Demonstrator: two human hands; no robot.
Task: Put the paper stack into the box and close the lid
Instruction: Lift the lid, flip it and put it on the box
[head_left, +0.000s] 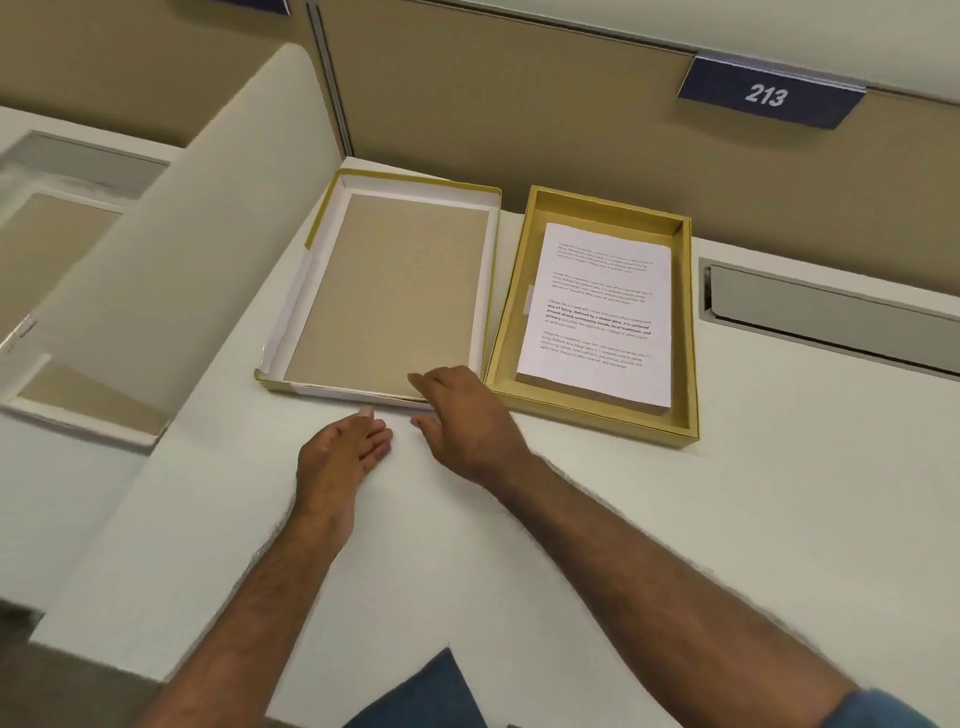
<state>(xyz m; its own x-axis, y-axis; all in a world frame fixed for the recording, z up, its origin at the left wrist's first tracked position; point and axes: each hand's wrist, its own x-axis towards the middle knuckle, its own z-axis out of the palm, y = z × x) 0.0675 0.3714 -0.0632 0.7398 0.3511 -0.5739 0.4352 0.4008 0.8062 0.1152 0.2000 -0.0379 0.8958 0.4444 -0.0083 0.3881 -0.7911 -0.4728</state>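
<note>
A yellow box (688, 332) lies open on the white desk, and the paper stack (597, 317), printed text on its top sheet, rests inside it. The lid (483, 291) lies upside down just left of the box, white walls and brown inner face up. My right hand (462, 415) reaches over the lid's near right corner, fingers spread, fingertips over the near edge; whether they grip the edge I cannot tell. My left hand (337, 452) rests on the desk just in front of the lid's near edge, fingers together and extended, holding nothing.
The beige partition wall (519, 114) stands close behind the box and lid, with a blue "213" sign (769, 93). A curved divider (171, 249) rises at the left. A grey cable slot (831, 317) sits in the desk right of the box.
</note>
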